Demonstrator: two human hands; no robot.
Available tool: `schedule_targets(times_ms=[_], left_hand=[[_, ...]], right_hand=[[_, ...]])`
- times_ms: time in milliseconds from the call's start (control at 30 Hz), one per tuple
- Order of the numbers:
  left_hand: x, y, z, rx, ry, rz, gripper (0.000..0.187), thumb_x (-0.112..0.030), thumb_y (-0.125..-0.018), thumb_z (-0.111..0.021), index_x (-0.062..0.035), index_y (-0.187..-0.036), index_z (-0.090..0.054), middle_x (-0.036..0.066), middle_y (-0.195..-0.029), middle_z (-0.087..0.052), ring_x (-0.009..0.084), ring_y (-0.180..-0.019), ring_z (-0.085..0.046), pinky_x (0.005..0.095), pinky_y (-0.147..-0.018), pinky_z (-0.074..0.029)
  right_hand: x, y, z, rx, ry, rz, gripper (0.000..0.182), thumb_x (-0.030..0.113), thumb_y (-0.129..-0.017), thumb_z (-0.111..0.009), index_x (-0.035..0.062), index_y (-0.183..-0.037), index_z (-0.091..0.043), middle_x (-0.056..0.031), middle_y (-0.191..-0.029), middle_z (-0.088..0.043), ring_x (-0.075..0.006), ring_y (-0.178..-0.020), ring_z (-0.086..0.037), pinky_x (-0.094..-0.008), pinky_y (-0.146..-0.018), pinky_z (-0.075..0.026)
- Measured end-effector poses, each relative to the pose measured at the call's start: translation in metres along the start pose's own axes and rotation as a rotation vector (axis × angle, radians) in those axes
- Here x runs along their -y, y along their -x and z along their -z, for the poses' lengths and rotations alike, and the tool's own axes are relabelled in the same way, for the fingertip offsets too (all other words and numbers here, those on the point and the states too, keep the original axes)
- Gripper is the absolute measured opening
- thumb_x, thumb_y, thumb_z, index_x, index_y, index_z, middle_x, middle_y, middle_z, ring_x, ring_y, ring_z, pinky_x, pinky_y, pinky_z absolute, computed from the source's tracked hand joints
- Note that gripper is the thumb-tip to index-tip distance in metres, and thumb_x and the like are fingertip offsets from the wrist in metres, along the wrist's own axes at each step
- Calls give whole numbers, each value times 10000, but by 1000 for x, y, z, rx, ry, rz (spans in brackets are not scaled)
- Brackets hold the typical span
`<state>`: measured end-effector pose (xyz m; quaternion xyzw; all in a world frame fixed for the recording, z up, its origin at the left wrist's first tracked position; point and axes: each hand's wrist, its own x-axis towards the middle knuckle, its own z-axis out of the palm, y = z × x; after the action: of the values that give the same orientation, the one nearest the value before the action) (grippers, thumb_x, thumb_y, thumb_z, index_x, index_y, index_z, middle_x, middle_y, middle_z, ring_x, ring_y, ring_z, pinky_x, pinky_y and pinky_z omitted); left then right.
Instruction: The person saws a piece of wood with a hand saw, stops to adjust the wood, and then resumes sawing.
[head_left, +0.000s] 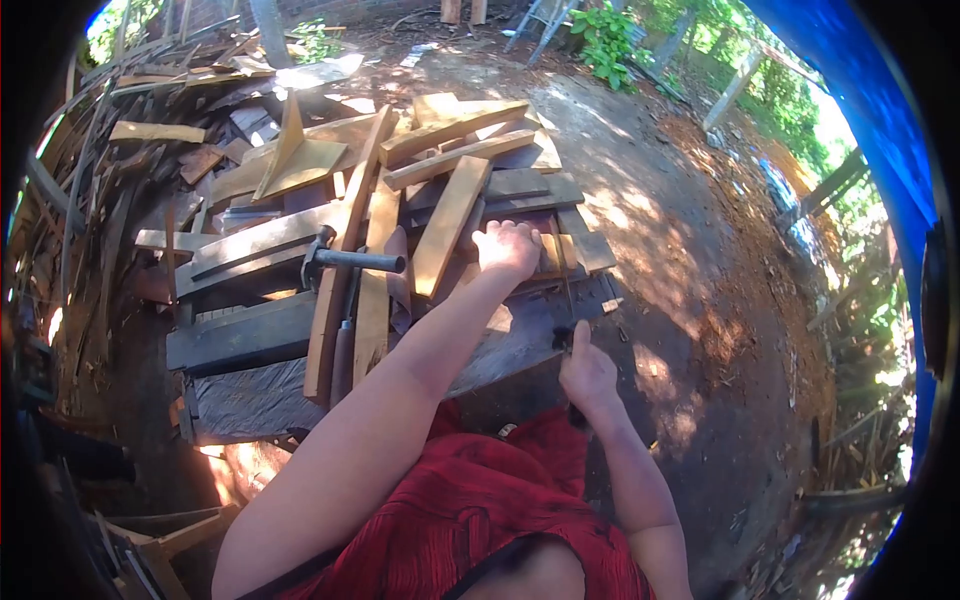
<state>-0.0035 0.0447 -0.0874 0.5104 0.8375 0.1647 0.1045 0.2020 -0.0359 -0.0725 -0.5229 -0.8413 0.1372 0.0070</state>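
My left hand (pixel 508 248) bears down on a short piece of wood (pixel 552 256) on the workbench (pixel 520 345), its fingers curled over the wood. Closer to my body, my right hand (pixel 588 375) is closed around the black handle (pixel 577 416) of what looks like a handsaw, index finger pointing forward. Its thin blade (pixel 569 290), seen nearly edge-on, reaches to the wood just right of my left hand. A hammer (pixel 355 260) lies left of my left arm across a long narrow board (pixel 345 225).
Loose boards and offcuts (pixel 455 225) crowd the bench. A dark thick plank (pixel 240 333) lies at its left side. Scrap wood (pixel 110 230) is heaped beyond on the left. Bare dirt ground (pixel 640 230) runs along the right, with a blue tarp (pixel 880 130) at the edge.
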Motion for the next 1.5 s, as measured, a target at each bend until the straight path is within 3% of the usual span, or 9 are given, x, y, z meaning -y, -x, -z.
schedule_targets(times_ms=[167, 433, 533, 700, 800, 1033, 1133, 1300, 1500], left_hand=[[1, 3, 6, -12, 4, -2, 402, -408, -923, -362, -173, -1096, -638, 46, -1129, -614, 232, -1114, -500, 473, -890, -365], [3, 0, 4, -7, 45, 10, 382, -375, -933, -373, -145, -1063, -650, 58, -1063, -621, 225, -1078, -503, 472, -902, -339], [3, -1, 1, -20, 48, 8, 378, -369, -936, -375, -145, -1057, -653, 59, -1053, -620, 226, -1068, -506, 474, -902, -339], [3, 3, 5, -15, 44, -1, 382, -369, -943, -367, -149, -1067, -654, 61, -1056, -621, 226, -1063, -508, 471, -912, -337], [4, 3, 6, -8, 14, 15, 381, -366, -945, -368, -146, -1069, -654, 61, -1060, -623, 223, -1063, -509, 470, -911, -339], [3, 0, 3, -2, 43, 25, 354, -344, -945, -386, -138, -1044, -657, 62, -1031, -619, 224, -1045, -512, 458, -897, -342], [-1, 10, 10, 17, 59, 19, 355, -344, -944, -387, -140, -1049, -658, 60, -1030, -621, 222, -1045, -512, 453, -894, -343], [0, 11, 10, -17, 78, 15, 353, -344, -938, -398, -141, -1050, -664, 61, -1027, -625, 222, -1039, -515, 451, -895, -344], [8, 2, 5, -29, 104, 10, 341, -330, -931, -410, -132, -1035, -667, 68, -1015, -627, 228, -1024, -517, 460, -890, -347]], right_hand=[[20, -88, -4, -86, -50, -16, 482, 103, -816, -473, -21, -1267, -356, -281, -854, -633, -427, -822, -633, -515, -747, -484], [-12, 25, -13, 13, 6, -17, 587, 116, -813, -528, -9, -1333, -286, -286, -873, -627, -452, -818, -616, -549, -743, -451], [-18, 26, -9, 51, -3, -51, 617, 125, -813, -539, -12, -1351, -269, -281, -857, -627, -453, -815, -615, -556, -737, -447], [10, -73, -13, -135, 5, 21, 405, 93, -843, -466, -23, -1221, -377, -281, -881, -636, -442, -844, -619, -517, -756, -468], [27, -86, -3, -82, -3, -3, 395, 88, -845, -443, -26, -1219, -379, -279, -912, -636, -439, -865, -616, -518, -771, -462], [-13, 40, -18, 6, -13, -14, 608, 123, -822, -537, -14, -1356, -281, -282, -901, -634, -449, -844, -615, -538, -759, -455], [-13, 40, -2, 74, 7, -59, 610, 118, -823, -531, -13, -1360, -273, -286, -899, -633, -453, -830, -615, -541, -762, -453], [19, -76, -8, -91, 0, -2, 500, 86, -826, -467, -38, -1296, -346, -282, -895, -625, -440, -875, -606, -519, -781, -447], [-8, -20, -24, -84, 10, 69, 554, 95, -820, -515, -20, -1320, -309, -292, -906, -627, -453, -846, -611, -537, -749, -457]])
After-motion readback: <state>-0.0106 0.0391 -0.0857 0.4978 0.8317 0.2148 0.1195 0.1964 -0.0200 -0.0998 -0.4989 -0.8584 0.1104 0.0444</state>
